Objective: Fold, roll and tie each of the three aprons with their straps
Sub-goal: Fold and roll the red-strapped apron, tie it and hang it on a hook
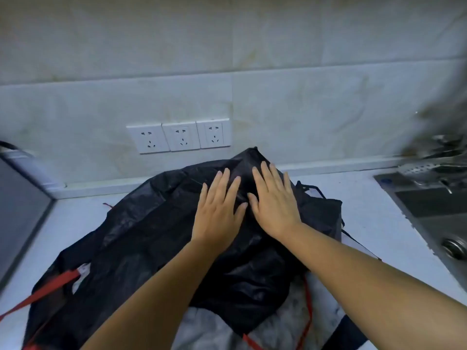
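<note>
Both palms lie flat on the black apron, left hand and right hand side by side, fingers spread, pinching nothing. The apron is heaped mid-counter, over pale cloth. The thin fabric looks slippery; I'd guess pressing could slide the heap and skew the fold, or trap the red strap. Its peak points far, toward the wall. Its long axis runs near-left to far.
</note>
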{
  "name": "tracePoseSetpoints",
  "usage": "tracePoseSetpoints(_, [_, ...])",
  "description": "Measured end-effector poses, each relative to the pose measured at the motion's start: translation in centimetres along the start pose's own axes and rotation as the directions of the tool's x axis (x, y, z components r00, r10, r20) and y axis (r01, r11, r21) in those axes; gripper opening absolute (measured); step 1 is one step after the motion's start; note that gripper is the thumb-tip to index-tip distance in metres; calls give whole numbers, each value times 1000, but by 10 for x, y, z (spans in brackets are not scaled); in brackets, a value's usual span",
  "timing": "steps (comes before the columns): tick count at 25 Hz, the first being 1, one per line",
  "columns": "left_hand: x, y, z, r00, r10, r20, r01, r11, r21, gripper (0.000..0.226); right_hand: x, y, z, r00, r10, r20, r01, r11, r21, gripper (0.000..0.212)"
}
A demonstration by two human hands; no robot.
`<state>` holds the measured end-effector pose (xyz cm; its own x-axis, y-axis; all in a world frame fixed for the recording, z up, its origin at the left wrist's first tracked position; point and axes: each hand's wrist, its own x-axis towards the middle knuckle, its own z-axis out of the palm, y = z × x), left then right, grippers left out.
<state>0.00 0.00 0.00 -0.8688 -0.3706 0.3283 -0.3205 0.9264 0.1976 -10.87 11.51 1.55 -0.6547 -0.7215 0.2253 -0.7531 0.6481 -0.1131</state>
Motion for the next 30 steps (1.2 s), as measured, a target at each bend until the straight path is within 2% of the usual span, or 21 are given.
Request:
tracePoseSetpoints(3, [-14,8,26,999,5,36,-6,1000,15,63,-14,11,28,1000,21,-15,-21,1000,-7,60])
tracePoseSetpoints(6, [-32,4,63,995,-54,85,50,998,42,64,-31,20,61,1000,28,-6,-28,1000,3,59])
tracePoseSetpoints(10, [-54,-2,107,997,-63,40,55,984,171,63,-53,31,103,998,62,-4,-62,998,22,58])
tracePoseSetpoints(15, [-65,-4,128,998,-34,-55,43,987,158,62,-66,32,126,991,65,-116,-58,996,66,60])
tracePoseSetpoints(17, [-66,-1,120,994,-14,-105,29,990,136,63,-68,33,122,990,51,-130,-33,990,138,55])
tracePoseSetpoints(20, [-83,20,99,990,31,-135,-33,999,-12,60,-82,34,108,971,81,-224,-13,957,290,48])
tracePoseSetpoints(22, [-110,47,83,984,119,-130,-134,984,-114,43,-98,35,94,961,125,-248,-27,931,363,45])
tracePoseSetpoints(23, [-124,61,76,982,168,-87,-179,975,-131,37,-108,35,87,957,137,-256,-32,926,376,44])
tracePoseSetpoints(25, [-145,80,67,970,231,74,-230,973,-21,42,-126,39,74,949,131,-288,-18,931,364,42])
tracePoseSetpoints(27, [-157,86,61,965,184,189,-212,967,139,46,-145,44,63,948,108,-300,-5,946,323,42])
tracePoseSetpoints(30, [-165,83,51,962,77,262,-143,960,242,37,-170,53,56,958,98,-268,-21,961,275,46])
